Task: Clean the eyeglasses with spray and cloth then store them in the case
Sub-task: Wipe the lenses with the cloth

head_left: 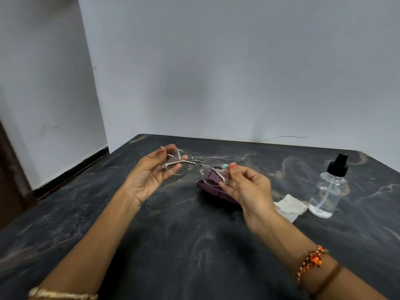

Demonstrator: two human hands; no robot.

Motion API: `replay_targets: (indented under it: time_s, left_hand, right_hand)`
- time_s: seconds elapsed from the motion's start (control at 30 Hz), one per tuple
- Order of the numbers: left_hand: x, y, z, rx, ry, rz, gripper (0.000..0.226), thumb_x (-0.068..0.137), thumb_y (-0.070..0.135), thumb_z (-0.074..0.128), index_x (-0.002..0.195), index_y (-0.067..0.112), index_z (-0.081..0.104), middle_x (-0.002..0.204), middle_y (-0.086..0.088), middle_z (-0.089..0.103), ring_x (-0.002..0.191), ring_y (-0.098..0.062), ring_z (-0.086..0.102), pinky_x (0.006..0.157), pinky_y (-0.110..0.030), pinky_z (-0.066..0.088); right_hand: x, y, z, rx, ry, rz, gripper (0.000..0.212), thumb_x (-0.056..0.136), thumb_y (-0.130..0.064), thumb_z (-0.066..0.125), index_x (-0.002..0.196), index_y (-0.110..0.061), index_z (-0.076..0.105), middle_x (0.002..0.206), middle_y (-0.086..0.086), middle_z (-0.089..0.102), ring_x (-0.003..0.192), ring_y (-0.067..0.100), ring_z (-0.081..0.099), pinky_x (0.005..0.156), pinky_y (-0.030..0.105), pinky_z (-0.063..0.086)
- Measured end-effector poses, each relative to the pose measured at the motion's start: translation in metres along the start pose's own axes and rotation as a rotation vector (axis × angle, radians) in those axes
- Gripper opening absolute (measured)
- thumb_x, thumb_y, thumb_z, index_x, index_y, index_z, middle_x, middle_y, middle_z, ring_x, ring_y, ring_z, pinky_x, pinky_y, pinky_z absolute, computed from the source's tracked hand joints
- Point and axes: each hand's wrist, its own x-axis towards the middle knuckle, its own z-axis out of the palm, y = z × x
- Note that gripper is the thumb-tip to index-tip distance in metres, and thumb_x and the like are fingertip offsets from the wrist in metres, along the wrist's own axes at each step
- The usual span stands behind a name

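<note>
A dark table (173, 245) with pale streaks holds three things. A purple case (213, 190) lies in the middle. To its right sit a white cloth (290, 207) and a clear spray bottle (329, 191).

A plain room, most likely in a home: bare pale painted walls (216, 72) meet in a corner at eleven o'clock, with a dark skirting strip (71, 169) along the floor at nine o'clock. A dark marble-patterned table (173, 234) fills the foreground toward six o'clock.
</note>
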Motion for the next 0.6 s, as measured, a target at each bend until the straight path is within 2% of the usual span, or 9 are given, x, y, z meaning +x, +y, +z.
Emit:
replay_targets:
  time_s: [0.07, 0.2, 0.27, 0.33, 0.37, 0.43, 0.53, 0.6]
  left_hand:
    - [-0.004, 0.006, -0.020, 0.061, 0.040, -0.006, 0.056, 0.023, 0.033, 0.093, 0.071, 0.011, 0.075, 0.073, 0.001, 0.074, 0.076, -0.018, 0.071, 0.056, -0.023, 0.058]
    - [-0.014, 0.015, -0.053, 0.172, 0.061, -0.063, 0.054, 0.026, 0.033, 0.093, 0.072, 0.012, 0.075, 0.069, 0.001, 0.074, 0.073, -0.016, 0.071, 0.055, -0.023, 0.057]
    - [-0.017, 0.016, -0.066, 0.247, 0.058, -0.130, 0.037, 0.039, 0.022, 0.089, 0.072, 0.011, 0.075, 0.069, -0.001, 0.074, 0.071, -0.017, 0.071, 0.055, -0.022, 0.057]
    - [-0.017, 0.016, -0.073, 0.275, 0.104, -0.185, 0.010, 0.061, 0.004, 0.070, 0.067, 0.011, 0.075, 0.067, -0.004, 0.074, 0.068, -0.017, 0.071, 0.054, -0.020, 0.057]
    - [-0.015, 0.014, -0.076, 0.301, 0.131, -0.210, 0.021, 0.070, -0.003, 0.059, 0.065, 0.010, 0.075, 0.066, -0.006, 0.074, 0.066, -0.017, 0.071, 0.054, -0.020, 0.056]
    - [-0.014, 0.012, -0.077, 0.352, 0.148, -0.271, 0.033, 0.076, -0.009, 0.050, 0.062, 0.009, 0.074, 0.065, -0.008, 0.074, 0.064, -0.016, 0.071, 0.053, -0.019, 0.056]
    - [-0.013, 0.013, -0.077, 0.379, 0.194, -0.327, 0.033, 0.076, -0.013, 0.050, 0.062, 0.006, 0.073, 0.062, -0.008, 0.073, 0.062, -0.017, 0.071, 0.051, -0.020, 0.056]
    - [-0.012, 0.014, -0.079, 0.392, 0.248, -0.346, 0.026, 0.077, -0.015, 0.051, 0.072, 0.002, 0.069, 0.061, -0.007, 0.073, 0.061, -0.016, 0.071, 0.051, -0.021, 0.056]
  right_hand:
    - [-0.005, 0.012, 0.012, 0.033, -0.007, 0.061, 0.018, 0.086, -0.011, 0.058, 0.068, -0.008, 0.061, 0.060, 0.000, 0.066, 0.057, 0.007, 0.064, 0.059, 0.020, 0.057]
    - [-0.014, 0.037, 0.029, 0.002, 0.004, 0.155, 0.016, 0.088, -0.010, 0.056, 0.073, -0.006, 0.061, 0.072, 0.006, 0.064, 0.067, 0.013, 0.061, 0.060, 0.019, 0.057]
    - [-0.017, 0.045, 0.030, -0.026, 0.006, 0.168, 0.013, 0.088, -0.009, 0.056, 0.077, -0.005, 0.061, 0.074, 0.007, 0.064, 0.070, 0.014, 0.062, 0.061, 0.020, 0.057]
    - [-0.018, 0.049, 0.029, -0.075, 0.010, 0.163, 0.011, 0.087, -0.009, 0.056, 0.078, -0.007, 0.062, 0.075, 0.007, 0.066, 0.073, 0.014, 0.063, 0.062, 0.020, 0.057]
    - [-0.018, 0.050, 0.027, -0.102, 0.015, 0.157, 0.011, 0.087, -0.009, 0.056, 0.078, -0.008, 0.062, 0.077, 0.007, 0.067, 0.075, 0.014, 0.064, 0.062, 0.021, 0.058]
    - [-0.018, 0.051, 0.024, -0.150, 0.016, 0.141, 0.011, 0.087, -0.008, 0.057, 0.077, -0.010, 0.062, 0.079, 0.008, 0.067, 0.077, 0.015, 0.065, 0.062, 0.021, 0.057]
    - [-0.017, 0.053, 0.024, -0.243, -0.009, 0.099, 0.011, 0.086, -0.007, 0.059, 0.076, -0.011, 0.062, 0.077, 0.008, 0.068, 0.075, 0.016, 0.065, 0.060, 0.020, 0.056]
    - [-0.018, 0.056, 0.024, -0.327, -0.030, 0.058, 0.008, 0.084, -0.008, 0.061, 0.077, -0.010, 0.063, 0.077, 0.009, 0.068, 0.074, 0.019, 0.065, 0.066, 0.026, 0.057]
